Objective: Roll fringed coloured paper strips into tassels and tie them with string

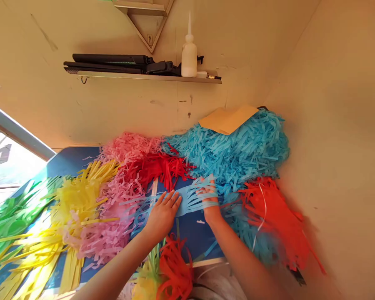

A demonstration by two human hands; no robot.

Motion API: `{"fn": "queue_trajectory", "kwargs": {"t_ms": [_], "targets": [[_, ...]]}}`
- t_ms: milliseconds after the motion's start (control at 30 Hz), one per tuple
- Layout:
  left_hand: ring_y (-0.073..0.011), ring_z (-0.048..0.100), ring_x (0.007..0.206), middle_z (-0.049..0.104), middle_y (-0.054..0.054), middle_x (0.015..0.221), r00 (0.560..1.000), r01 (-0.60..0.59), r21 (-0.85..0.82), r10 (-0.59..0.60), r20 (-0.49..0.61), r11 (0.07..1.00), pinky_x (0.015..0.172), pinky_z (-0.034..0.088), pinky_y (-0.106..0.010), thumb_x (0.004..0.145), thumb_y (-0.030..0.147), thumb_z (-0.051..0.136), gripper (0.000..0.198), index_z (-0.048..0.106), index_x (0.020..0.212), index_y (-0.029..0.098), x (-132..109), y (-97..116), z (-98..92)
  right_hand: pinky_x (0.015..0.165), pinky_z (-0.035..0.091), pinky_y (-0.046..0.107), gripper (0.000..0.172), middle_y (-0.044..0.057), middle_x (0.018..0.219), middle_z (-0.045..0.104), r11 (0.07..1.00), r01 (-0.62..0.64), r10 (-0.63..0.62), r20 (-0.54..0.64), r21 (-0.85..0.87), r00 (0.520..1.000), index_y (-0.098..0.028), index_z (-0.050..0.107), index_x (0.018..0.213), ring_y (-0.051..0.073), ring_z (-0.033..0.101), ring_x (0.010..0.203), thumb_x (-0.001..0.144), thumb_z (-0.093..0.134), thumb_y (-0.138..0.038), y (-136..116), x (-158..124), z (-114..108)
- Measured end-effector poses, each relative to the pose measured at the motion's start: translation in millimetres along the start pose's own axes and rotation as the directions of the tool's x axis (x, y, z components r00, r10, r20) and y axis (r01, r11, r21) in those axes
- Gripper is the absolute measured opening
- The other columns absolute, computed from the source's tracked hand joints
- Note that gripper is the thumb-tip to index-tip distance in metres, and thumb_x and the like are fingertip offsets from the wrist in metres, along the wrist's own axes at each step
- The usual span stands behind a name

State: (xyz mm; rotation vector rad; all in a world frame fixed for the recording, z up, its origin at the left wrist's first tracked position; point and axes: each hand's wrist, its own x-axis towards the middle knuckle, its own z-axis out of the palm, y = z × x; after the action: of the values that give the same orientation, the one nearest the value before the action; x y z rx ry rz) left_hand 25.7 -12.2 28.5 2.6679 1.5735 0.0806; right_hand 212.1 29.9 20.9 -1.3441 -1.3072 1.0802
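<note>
A light blue fringed tissue paper (183,201) lies across the blue table, its cut strips reaching out to both sides. My left hand (164,211) rests flat on its uncut middle band, fingers stretched out. Among the strips at the right end is my right hand (210,198), palm turned up and fingers apart; some strips lie over the palm and partly hide it. Just behind the hands sits a bunch of red fringe (162,166). A large heap of blue fringe (234,150) is to the back right.
Pink fringe (131,146), lilac fringe (115,216), yellow fringe (78,196) and green fringe (15,221) cover the left side. An orange-red bunch (276,216) hangs at the right edge. Orange paper (228,120) tops the blue heap. A wall shelf (150,77) holds a white bottle (189,58).
</note>
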Motion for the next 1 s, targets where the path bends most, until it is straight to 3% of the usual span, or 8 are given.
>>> {"fn": "queue_trajectory", "kwargs": {"t_ms": [100,167,233,267,333,433,633,1000], "targets": [[-0.0296,0.04,0.141,0.046,-0.018,0.149,0.988,-0.008,-0.071,0.019,0.152,0.997,0.117,0.03,-0.049,0.082,0.002,0.043,0.061,0.048,0.142,0.01,-2.8,11.6,16.0,0.084,0.056,0.039,0.075,0.013,0.124,0.061,0.991,0.003,0.035,-0.276,0.135,0.961,-0.022,0.023,0.152,0.024,0.066,0.105,0.085,0.054,-0.039,22.0,-2.0,-58.6],[-0.031,0.041,0.14,0.045,-0.02,0.149,0.982,0.006,-0.109,0.015,0.189,0.994,0.116,0.032,-0.049,0.082,0.008,0.049,0.058,0.05,0.14,0.011,-4.4,19.1,25.3,0.092,0.051,0.046,0.074,0.016,0.134,0.053,0.997,0.043,-0.008,-0.5,0.059,0.866,-0.021,0.021,0.152,0.027,0.06,0.115,0.087,0.05,-0.042,24.2,-13.0,-86.1],[-0.0334,0.039,0.14,0.042,-0.022,0.15,0.979,0.024,-0.13,0.003,0.206,0.991,0.115,0.032,-0.05,0.081,0.019,0.058,0.06,0.05,0.14,0.011,-4.9,25.2,30.3,0.1,0.044,0.05,0.059,0.017,0.134,0.053,0.96,0.147,-0.265,-0.605,-0.238,0.751,-0.021,0.035,0.144,0.029,0.055,0.122,0.09,0.05,-0.039,18.8,-32.2,-91.9],[-0.0345,0.038,0.141,0.04,-0.023,0.151,0.977,0.036,-0.137,-0.006,0.214,0.99,0.115,0.033,-0.051,0.081,0.023,0.061,0.063,0.049,0.141,0.011,-4.9,27.5,31.3,0.102,0.042,0.051,0.051,0.016,0.13,0.056,0.887,0.231,-0.424,-0.512,-0.399,0.747,-0.022,0.044,0.138,0.029,0.054,0.122,0.09,0.053,-0.036,15.5,-43.6,-86.0],[-0.0344,0.037,0.142,0.038,-0.023,0.152,0.977,0.045,-0.156,-0.011,0.215,0.987,0.115,0.033,-0.051,0.081,0.024,0.06,0.064,0.047,0.143,0.01,-5.0,30.5,31.7,0.106,0.037,0.052,0.04,0.013,0.123,0.063,0.692,0.494,-0.579,0.005,-0.526,0.816,-0.025,0.054,0.126,0.029,0.058,0.117,0.087,0.058,-0.026,11.7,-63.7,-62.0],[-0.0318,0.034,0.144,0.039,-0.021,0.153,0.981,-0.005,-0.221,0.048,0.187,0.975,0.116,0.031,-0.05,0.083,0.013,0.052,0.058,0.048,0.141,0.009,-8.3,28.4,32.6,0.113,0.028,0.052,0.049,0.012,0.129,0.063,0.631,0.635,-0.368,0.548,-0.446,0.751,-0.021,0.054,0.124,0.028,0.058,0.118,0.077,0.06,-0.011,17.7,-71.5,-23.9],[-0.0238,0.061,0.121,0.067,-0.011,0.128,0.987,0.116,-0.402,-0.06,0.147,0.908,0.108,0.041,-0.04,0.084,0.007,0.047,0.043,0.067,0.121,0.019,-23.4,-3.4,28.7,0.088,0.038,0.032,0.013,0.002,0.095,0.073,0.647,0.438,-0.033,0.55,-0.624,0.834,-0.022,0.066,0.1,0.019,0.065,0.093,0.093,0.056,-0.017,33.3,-33.2,-21.5],[-0.0273,0.068,0.083,0.074,-0.011,0.081,0.917,0.393,-0.269,-0.354,0.182,0.879,0.089,0.04,-0.043,0.093,0.042,0.047,0.034,0.071,0.09,0.018,-9.9,-12.1,20.8,0.072,0.03,0.03,0.033,0.003,0.077,0.067,0.523,0.36,0.043,0.447,-0.772,0.894,-0.019,0.064,0.068,0.019,0.06,0.083,0.097,0.056,-0.034,32.7,-17.7,-8.4]]}}
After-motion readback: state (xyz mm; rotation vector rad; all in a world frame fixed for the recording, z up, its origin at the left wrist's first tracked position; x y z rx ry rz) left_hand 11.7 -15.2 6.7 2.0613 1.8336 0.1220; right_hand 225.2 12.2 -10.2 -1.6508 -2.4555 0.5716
